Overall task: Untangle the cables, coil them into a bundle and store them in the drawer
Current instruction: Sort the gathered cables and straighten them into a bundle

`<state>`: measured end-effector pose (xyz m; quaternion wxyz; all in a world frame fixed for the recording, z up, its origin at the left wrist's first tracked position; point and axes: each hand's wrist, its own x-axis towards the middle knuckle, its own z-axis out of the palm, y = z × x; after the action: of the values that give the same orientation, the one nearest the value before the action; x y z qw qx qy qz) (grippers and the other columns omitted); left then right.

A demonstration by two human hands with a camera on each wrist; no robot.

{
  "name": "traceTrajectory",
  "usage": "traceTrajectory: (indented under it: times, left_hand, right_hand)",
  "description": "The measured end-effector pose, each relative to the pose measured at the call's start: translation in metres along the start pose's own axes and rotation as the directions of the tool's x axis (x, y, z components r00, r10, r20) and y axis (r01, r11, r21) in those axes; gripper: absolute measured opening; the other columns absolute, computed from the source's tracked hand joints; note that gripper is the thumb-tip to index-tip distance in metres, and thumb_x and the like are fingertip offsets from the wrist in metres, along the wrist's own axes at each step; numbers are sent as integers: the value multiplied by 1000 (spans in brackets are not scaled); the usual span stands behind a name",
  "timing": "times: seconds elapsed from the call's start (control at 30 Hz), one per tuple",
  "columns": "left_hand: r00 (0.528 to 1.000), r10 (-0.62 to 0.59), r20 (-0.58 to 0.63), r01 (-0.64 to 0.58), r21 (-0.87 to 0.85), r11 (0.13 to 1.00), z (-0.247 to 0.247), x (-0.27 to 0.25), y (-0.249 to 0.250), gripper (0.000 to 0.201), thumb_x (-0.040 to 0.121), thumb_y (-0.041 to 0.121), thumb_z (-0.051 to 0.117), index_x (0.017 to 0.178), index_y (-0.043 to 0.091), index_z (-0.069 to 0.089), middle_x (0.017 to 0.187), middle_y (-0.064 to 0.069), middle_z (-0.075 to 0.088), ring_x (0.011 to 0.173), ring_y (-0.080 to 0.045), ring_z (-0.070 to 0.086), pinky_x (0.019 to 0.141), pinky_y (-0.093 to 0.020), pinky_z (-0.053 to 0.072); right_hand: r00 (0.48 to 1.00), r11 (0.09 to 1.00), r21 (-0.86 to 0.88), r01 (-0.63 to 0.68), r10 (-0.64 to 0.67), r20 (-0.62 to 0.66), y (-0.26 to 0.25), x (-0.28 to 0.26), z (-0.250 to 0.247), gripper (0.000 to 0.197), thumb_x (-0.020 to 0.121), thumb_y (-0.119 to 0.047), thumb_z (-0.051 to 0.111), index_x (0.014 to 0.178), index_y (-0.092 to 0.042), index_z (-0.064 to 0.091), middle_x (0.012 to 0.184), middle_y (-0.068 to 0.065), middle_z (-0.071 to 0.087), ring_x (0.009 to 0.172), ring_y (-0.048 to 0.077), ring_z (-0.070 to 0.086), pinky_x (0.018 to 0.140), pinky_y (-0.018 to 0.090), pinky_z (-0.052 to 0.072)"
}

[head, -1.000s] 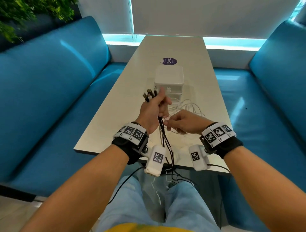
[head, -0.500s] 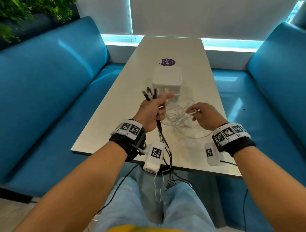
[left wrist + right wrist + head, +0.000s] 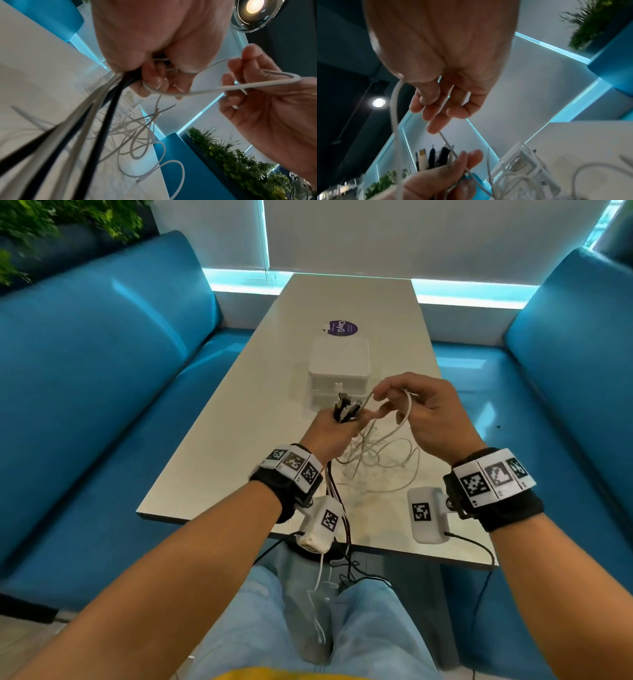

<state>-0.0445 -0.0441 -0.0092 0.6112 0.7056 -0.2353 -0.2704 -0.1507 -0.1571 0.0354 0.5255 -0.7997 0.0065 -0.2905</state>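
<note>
so from my end: blue booth sofas (image 3: 102, 364) on both sides and the long pale desk (image 3: 239, 419) running down the middle. Sitting on the desk is a white two-tier drawer box (image 3: 339, 364), both drawers look pushed in as far as I can tell, and right behind it there's a round purple sticker (image 3: 340, 327).

My left hand (image 3: 330, 433) is up above the near part of the desk, fingers curled tight round a bundle of black and white cables (image 3: 96, 121). Their plug ends (image 3: 431, 157) poke up out of the top of the fist, and the long parts hang down past my wrist, over the desk edge to my lap.

My right hand (image 3: 428, 419) is just beside it, a bit higher, loosely curled, with thumb and fingers pinching a loop of white cable (image 3: 257, 84). One run of that cable goes straight across to the left hand and gets pinned under its thumb (image 3: 467, 158). The rest drops into a loose tangle of white cable (image 3: 376, 463) lying on the desk under both hands, between me and the drawer box, with one connector end (image 3: 142, 179) lying flat on the surface
</note>
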Motion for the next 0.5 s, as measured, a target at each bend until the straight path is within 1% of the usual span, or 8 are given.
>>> traceTrajectory:
  times: [0.07,0.1,0.17,0.23,0.27,0.33,0.43,0.5]
  left_hand:
    - [999,-13,-42,12,-23,1000,-3,1,-3,21,90,22,64,70,26,67,60,2,49,45,-11,32,45,-23,26]
    - [999,-5,-46,3,-36,999,-5,1,-3,20,91,24,64,71,25,68,60,2,49,45,-11,32,44,-22,26]
    - [999,24,-38,-27,-81,996,-6,-2,-1,19,92,28,62,75,26,70,59,4,48,45,-11,31,42,-22,26]
    - [998,63,-23,-65,-124,990,-8,-5,4,17,94,27,60,83,26,72,62,4,48,45,-10,30,41,-21,25]
    - [997,81,-17,-83,-144,986,-10,-6,7,16,95,25,59,86,24,72,62,4,47,46,-10,28,40,-21,24]
    - [995,98,-27,-101,-192,976,-14,-8,10,16,96,22,57,92,17,71,62,3,45,44,-9,26,39,-21,21]
    - [993,87,-85,-110,-322,940,-27,-6,12,18,97,14,53,100,3,68,62,-3,41,39,-6,24,37,-18,20]
    - [985,115,-127,-158,-419,894,-36,-5,17,20,97,8,50,95,14,69,61,1,45,40,-4,22,37,-18,17]
  right_hand:
    - [998,999,12,-48,49,-37,6,0,5,25,92,0,59,113,-13,58,86,8,63,65,8,64,59,14,48]
    - [994,995,-2,-104,103,-23,12,-1,7,36,90,-5,64,121,-19,52,85,7,63,62,9,63,58,18,50]
    - [970,971,-128,-203,217,107,30,-6,14,54,86,-15,70,130,-25,42,91,2,62,63,5,61,62,24,52]
    - [885,897,-318,-306,391,253,54,-12,20,52,85,-19,72,130,-23,45,94,-7,60,67,-5,58,68,20,49]
    - [839,842,-399,-362,481,254,68,-15,22,45,86,-23,72,125,-23,49,89,-9,59,65,-5,57,66,18,48]
    - [812,747,-499,-439,568,136,93,-17,20,35,84,-35,72,114,-24,58,82,-5,64,69,8,62,70,27,50]
    - [771,589,-608,-533,634,-62,107,-10,10,38,84,-42,66,115,-21,61,110,6,67,100,26,62,88,34,47]
    - [750,496,-635,-592,627,-209,103,-5,2,38,87,-33,62,122,-19,58,121,10,63,112,31,57,90,33,43]
